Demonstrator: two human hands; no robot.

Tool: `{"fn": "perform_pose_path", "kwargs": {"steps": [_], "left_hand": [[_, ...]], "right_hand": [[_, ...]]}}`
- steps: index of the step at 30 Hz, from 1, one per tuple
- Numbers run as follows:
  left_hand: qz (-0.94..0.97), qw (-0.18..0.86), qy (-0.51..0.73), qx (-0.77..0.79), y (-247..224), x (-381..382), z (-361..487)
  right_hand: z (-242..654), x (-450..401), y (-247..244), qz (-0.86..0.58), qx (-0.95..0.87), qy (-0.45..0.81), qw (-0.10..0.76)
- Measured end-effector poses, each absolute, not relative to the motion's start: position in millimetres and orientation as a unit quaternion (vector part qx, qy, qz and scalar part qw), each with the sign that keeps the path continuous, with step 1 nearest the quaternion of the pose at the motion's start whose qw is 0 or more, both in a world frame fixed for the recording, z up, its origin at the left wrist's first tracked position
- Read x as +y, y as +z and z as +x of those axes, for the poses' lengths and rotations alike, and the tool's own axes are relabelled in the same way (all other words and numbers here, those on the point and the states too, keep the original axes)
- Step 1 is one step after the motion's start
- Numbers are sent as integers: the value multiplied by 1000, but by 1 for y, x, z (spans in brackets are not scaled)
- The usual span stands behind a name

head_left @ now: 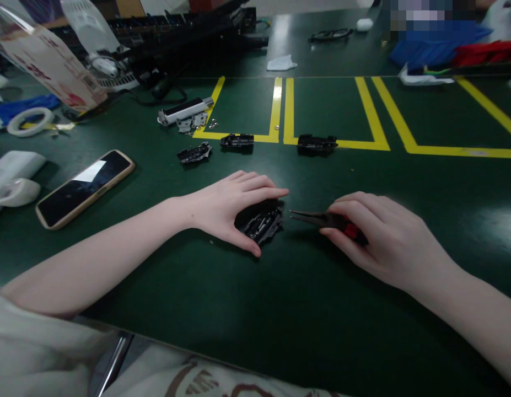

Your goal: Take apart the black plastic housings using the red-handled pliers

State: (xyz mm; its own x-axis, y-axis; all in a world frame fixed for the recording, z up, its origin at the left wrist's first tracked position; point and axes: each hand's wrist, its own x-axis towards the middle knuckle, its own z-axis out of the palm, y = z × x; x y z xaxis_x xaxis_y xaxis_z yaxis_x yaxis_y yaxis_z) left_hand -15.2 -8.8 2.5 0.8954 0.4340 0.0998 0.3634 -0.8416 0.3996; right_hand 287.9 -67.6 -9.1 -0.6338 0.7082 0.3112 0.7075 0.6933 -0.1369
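My left hand (238, 207) is open over a black moulded plastic part (265, 223) on the green table, thumb and fingers spread around it. Whether the palm touches the part is hidden. In my right hand (373, 231) is a pair of needle-nose pliers (313, 218) with red on the handle, its tips pointing left, a little right of the part and apart from it. Beyond my hands lie three similar black parts: one at the left (194, 153), another beside it (237, 141), and a third (317, 143) on a yellow line.
A phone (85, 187) and a white tape roll (31, 121) lie at the left. Small metal pieces (193, 121) sit by a white-and-black cylinder (184, 111). Yellow tape (329, 144) marks rectangles on the table. Dark equipment (189, 38) stands at the back left. A person sits across.
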Motion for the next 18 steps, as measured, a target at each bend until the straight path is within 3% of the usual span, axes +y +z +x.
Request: {"fn": "perform_pose_path", "kwargs": {"steps": [10,18], "left_hand": [[944,170,122,253,-1,-18,-1],[944,157,127,262,-3,-22,3]], "right_hand": [[280,-67,-6,-375,-913,-75,144],[273,-68,-3,-382,-914,-60,118]]}}
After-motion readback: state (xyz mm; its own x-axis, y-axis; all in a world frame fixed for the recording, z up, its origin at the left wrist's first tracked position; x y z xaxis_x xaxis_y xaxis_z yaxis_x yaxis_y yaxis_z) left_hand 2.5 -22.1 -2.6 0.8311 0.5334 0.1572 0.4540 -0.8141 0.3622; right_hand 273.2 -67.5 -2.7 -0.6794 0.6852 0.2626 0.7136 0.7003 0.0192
